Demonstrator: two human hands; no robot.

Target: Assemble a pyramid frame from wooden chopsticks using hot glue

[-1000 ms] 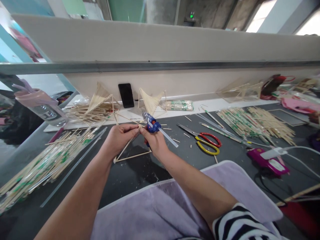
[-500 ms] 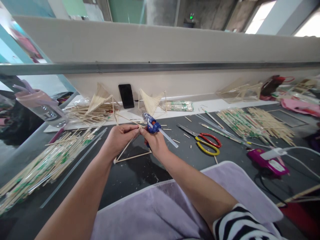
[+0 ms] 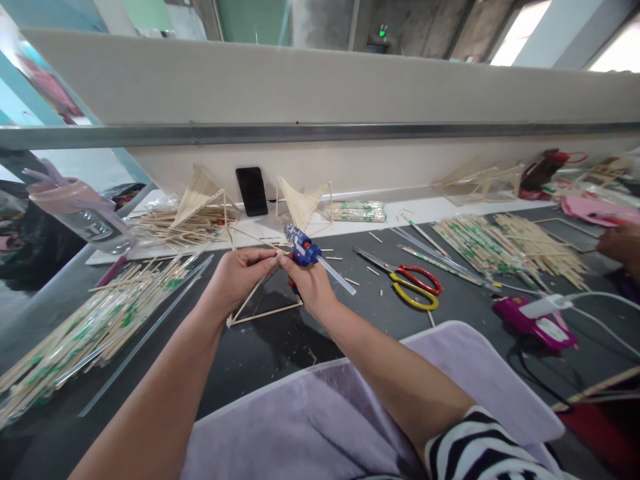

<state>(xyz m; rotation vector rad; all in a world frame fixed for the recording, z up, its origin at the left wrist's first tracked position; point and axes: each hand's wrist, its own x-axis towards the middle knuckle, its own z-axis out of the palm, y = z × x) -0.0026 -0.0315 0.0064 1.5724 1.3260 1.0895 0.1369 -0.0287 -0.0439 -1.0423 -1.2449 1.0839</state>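
A thin wooden stick frame stands on the dark table in front of me, its sticks joined at corners. My left hand pinches a joint at the top of this frame. A blue hot glue gun rests in my right hand, with a clear glue stick poking out of its back end. The thumb and fingertip of my right hand also touch the joint, close against my left fingertips. Part of the gun's handle is hidden behind my right hand.
Scissors with red and yellow handles lie right of my hands. Bundles of wooden sticks lie left and right. Stick models and a phone stand behind. Another person's hand is at the far right, near a purple device.
Another person's hand has come in at the far right, and the stick rectangle there has been lifted or shifted. My own hands and the glue gun have barely moved.
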